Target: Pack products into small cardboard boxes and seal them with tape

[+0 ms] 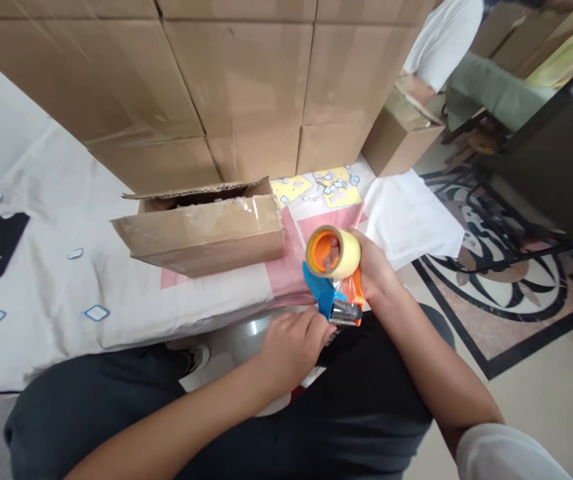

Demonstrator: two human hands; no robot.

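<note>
Tape dispenser (326, 293) held over the lap, just off the cloth's (46, 267) front edge.
Right hand (374, 273) clamped on it; left hand's (294, 347) fingers bunched at the blade, can't really tell if they're pinching tape. Open box (216, 240) hugs that edge, stacked cartons (236, 80) wall off behind, tags (96, 313) dot the roomier left.

Bright, soft light leaves pale sheen on the stacked cartons (246, 73) and a gleam on the floor (561, 407); the upper right blurs, wide-angle distortion stretching the edges.

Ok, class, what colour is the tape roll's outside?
The tape roll is pale yellow outside; head view.
</note>
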